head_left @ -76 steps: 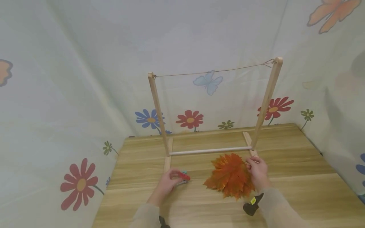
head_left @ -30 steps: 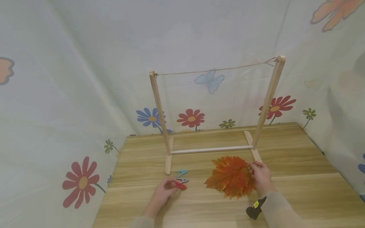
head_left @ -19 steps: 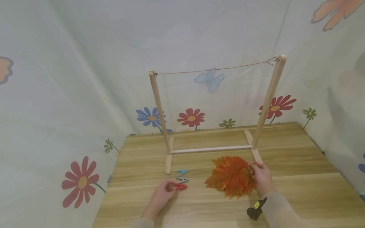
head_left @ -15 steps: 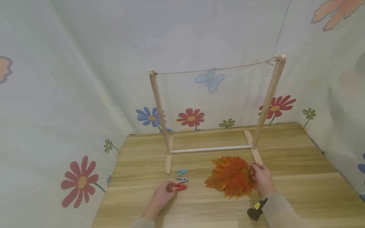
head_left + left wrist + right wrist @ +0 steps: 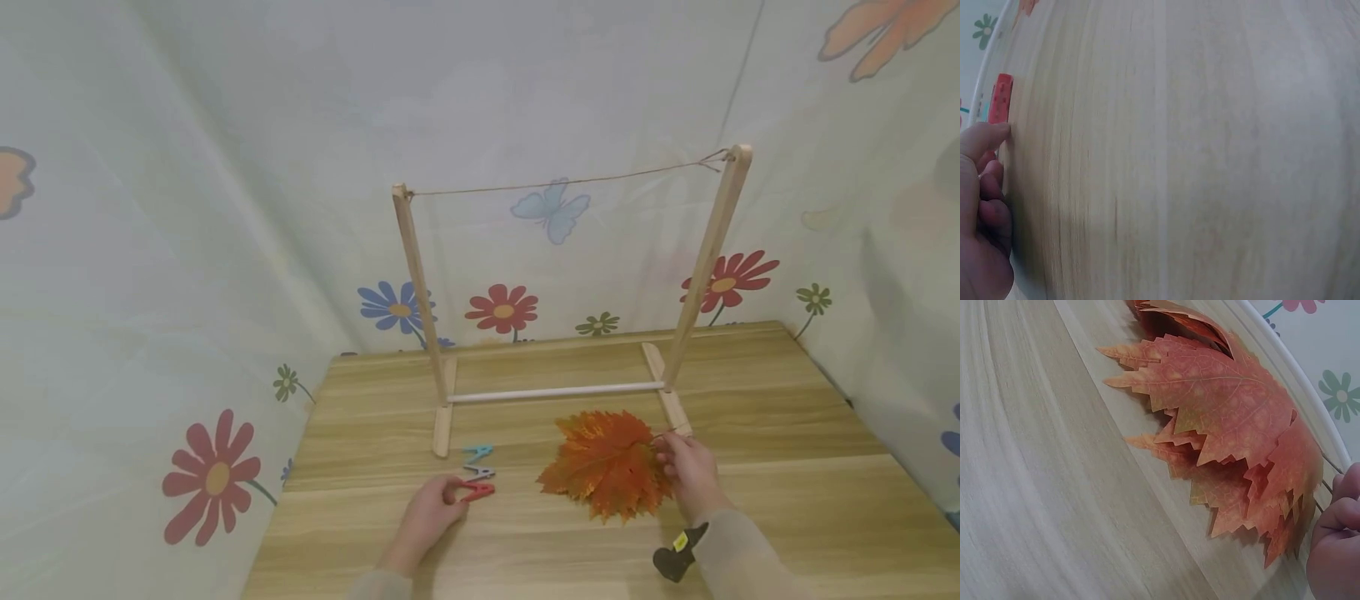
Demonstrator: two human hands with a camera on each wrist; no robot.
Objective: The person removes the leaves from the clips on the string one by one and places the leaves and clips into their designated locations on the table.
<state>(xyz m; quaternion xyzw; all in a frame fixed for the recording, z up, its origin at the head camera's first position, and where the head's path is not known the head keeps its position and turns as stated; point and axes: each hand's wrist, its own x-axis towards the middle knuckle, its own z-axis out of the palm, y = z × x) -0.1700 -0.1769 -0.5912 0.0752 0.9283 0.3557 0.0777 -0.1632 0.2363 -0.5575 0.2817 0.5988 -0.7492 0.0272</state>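
Observation:
A red clothespin (image 5: 477,491) is pinched at its left end by the thumb and fingers of my left hand (image 5: 427,518). In the left wrist view the thumb overlaps the lower part of the red clothespin (image 5: 1001,99). Just beyond it lie a grey clothespin (image 5: 480,472) and a light blue clothespin (image 5: 479,452), in a row. To the right, my right hand (image 5: 692,473) pinches the thin stems of a bunch of orange-red artificial maple leaves (image 5: 606,467). Several overlapping leaves (image 5: 1222,412) fan out over the tabletop in the right wrist view.
A wooden frame stands behind, with a left post (image 5: 418,292), a right post (image 5: 708,267) and a white crossbar (image 5: 555,392). A thin string (image 5: 555,183) spans the post tops. Wood-grain table (image 5: 570,558) meets a floral-printed backdrop (image 5: 247,167).
My left hand has drawn back toward me with the red clothespin, uncovering the grey and blue ones. The clothespin has since shifted slightly right. The right hand keeps its hold on the leaf stems.

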